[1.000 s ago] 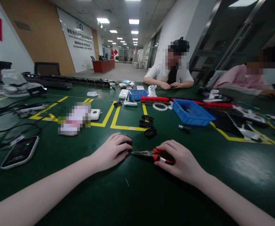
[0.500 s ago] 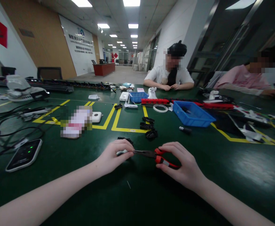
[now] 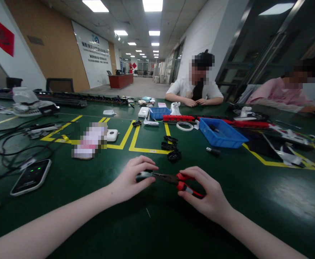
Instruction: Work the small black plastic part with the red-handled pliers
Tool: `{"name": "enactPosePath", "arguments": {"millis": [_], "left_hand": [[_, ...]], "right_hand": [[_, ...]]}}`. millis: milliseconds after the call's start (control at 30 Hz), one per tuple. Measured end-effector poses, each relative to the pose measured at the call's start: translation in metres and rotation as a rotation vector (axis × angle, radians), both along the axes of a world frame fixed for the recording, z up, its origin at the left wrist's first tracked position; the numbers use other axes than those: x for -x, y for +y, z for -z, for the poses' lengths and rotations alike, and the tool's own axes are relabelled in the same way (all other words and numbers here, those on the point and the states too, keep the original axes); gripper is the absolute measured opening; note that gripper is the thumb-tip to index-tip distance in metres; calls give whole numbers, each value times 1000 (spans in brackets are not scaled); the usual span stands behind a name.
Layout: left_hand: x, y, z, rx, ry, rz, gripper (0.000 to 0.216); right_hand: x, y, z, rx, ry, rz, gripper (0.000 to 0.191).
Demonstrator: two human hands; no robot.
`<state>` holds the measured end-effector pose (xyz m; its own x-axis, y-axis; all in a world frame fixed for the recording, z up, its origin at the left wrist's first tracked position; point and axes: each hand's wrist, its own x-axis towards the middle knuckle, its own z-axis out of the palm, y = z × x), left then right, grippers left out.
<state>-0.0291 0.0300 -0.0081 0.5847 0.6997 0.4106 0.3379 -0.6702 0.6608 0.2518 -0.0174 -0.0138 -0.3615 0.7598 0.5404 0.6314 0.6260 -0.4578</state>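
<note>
My right hand [image 3: 205, 189] is closed around the red handles of a pair of long-nose pliers [image 3: 170, 178], whose jaws point left. Opposite, my left hand [image 3: 133, 176] has its thumb and fingers apart around the tip of the jaws. A small grey and black piece [image 3: 143, 176] shows in the gap between those fingers, at the jaw tip; I cannot tell whether the jaws grip it. Several black plastic parts [image 3: 174, 155] lie on the green table just beyond my hands. A thin pale sliver [image 3: 148, 212] rests in front of me.
A blue bin [image 3: 222, 133] stands right of centre, near a small black cylinder [image 3: 213, 151]. On the left are a phone [image 3: 31, 177], loose black cables [image 3: 1, 147] and a white case [image 3: 112, 135]. Another person [image 3: 195, 91] sits across the table, a second at far right.
My left thumb and fingers have parted from their pinch at the plier tip, uncovering more of the grey and black piece. My right hand stays on the pliers. The view shifted slightly.
</note>
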Motion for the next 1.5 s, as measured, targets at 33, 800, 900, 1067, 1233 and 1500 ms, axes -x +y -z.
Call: {"name": "enactPosePath", "arguments": {"millis": [33, 800, 900, 1067, 1233, 1500], "left_hand": [[4, 3, 1, -53, 47, -35, 30], [3, -3, 10, -191, 197, 72, 36], [3, -1, 11, -207, 185, 65, 37], [2, -2, 6, -204, 154, 42, 37], [2, -5, 3, -227, 123, 30, 38], [4, -3, 2, -238, 132, 43, 40]], "right_hand": [[0, 0, 0, -1, 9, 5, 37], [3, -2, -8, 236, 102, -43, 31], [2, 1, -4, 217, 81, -29, 32], [1, 2, -2, 208, 65, -27, 32], [1, 1, -3, 203, 49, -32, 32], [1, 2, -2, 197, 35, -20, 32]]}}
